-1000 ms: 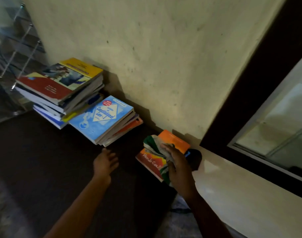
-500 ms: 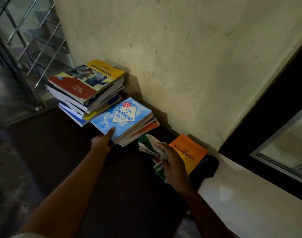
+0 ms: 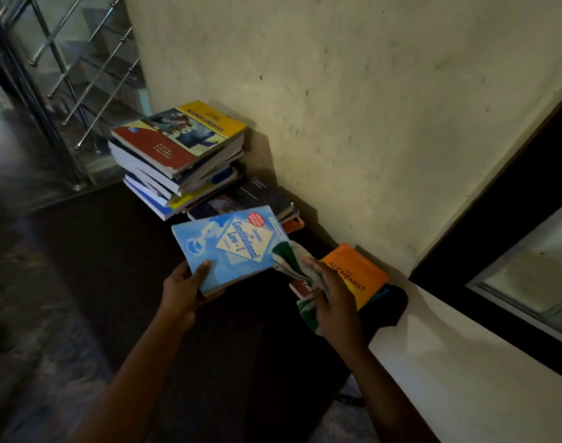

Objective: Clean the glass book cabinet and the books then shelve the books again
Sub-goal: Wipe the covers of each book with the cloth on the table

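Two hands are busy. The left hand (image 3: 183, 292) has its grip closed on the near corner of a blue book (image 3: 231, 247), thumb on top, holding it tilted in front of a low pile (image 3: 254, 196) of books. The right hand (image 3: 334, 302) has its grip tight around a green and white cloth (image 3: 289, 260), which touches the blue book's right edge. An orange book (image 3: 356, 273) lies just right of that hand, by the wall (image 3: 337, 91). A tall pile (image 3: 177, 155) stands far left on the floor (image 3: 113, 251).
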`<state>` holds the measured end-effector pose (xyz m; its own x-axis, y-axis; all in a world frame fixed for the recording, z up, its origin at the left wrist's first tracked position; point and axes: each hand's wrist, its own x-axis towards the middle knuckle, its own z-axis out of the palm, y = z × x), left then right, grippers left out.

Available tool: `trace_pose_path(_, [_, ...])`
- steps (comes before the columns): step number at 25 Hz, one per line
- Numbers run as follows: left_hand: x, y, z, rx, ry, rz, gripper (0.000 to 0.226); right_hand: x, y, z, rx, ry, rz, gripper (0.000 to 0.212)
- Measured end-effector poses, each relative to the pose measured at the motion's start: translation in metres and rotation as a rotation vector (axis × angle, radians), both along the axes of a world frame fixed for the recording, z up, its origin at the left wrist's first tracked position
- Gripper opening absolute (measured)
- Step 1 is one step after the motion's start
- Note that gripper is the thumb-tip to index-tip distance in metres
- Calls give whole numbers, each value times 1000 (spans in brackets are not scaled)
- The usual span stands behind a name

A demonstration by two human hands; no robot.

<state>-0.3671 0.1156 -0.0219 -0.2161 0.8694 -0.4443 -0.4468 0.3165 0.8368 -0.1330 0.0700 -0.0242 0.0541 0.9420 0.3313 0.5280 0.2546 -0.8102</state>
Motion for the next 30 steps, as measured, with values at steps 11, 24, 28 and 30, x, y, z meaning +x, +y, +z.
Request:
trace_pose_path(11, [-17,-149,-90,-141,1157,-210,32,-21,-17,-16,-110,84,112,53])
trace_pose_path(24, [-38,-91,-96,-556,988,290,72,-65,43,-101,-145,-624,69,64])
trace_pose_path(28, [-36,-91,-98,-570,1022,291,72,-80,17,-104,-22,-708,30,69])
trace_pose_path(30, [-38,-91,-101,-566,1024,299,72,-94,-5,-104,-17,-753,101,69])
